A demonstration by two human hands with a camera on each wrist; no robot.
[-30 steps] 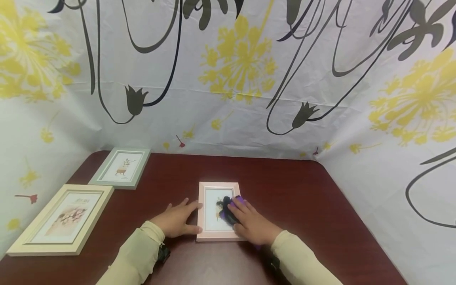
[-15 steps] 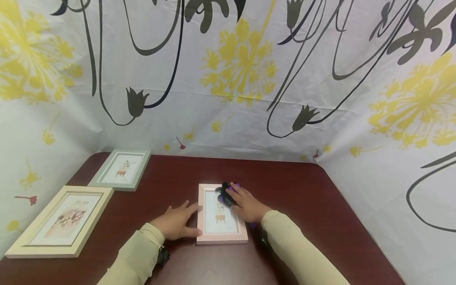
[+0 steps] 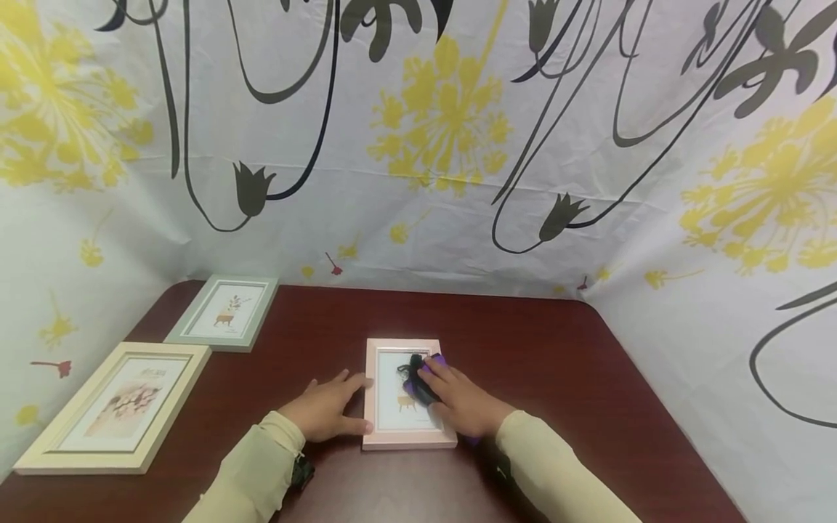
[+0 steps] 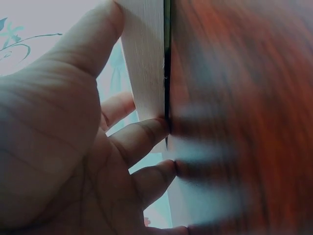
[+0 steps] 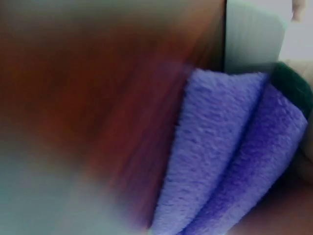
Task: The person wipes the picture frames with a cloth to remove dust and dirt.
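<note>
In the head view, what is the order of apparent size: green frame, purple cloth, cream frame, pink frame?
1. Cream frame
2. Pink frame (whole outline; partly covered)
3. Green frame
4. Purple cloth (visible part)
The green frame lies farther away than the pink frame, so their true sizes are unsure.

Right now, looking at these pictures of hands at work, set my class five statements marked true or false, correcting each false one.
The right hand holds a purple cloth on the pink frame. True.
All three frames stand upright. False: they lie flat on the table.
The left hand touches the pink frame's edge. True.
The green frame lies farther from the person than the cream frame. True.
The pink frame's picture shows completely. False: the purple cloth and right hand hide part of it.
</note>
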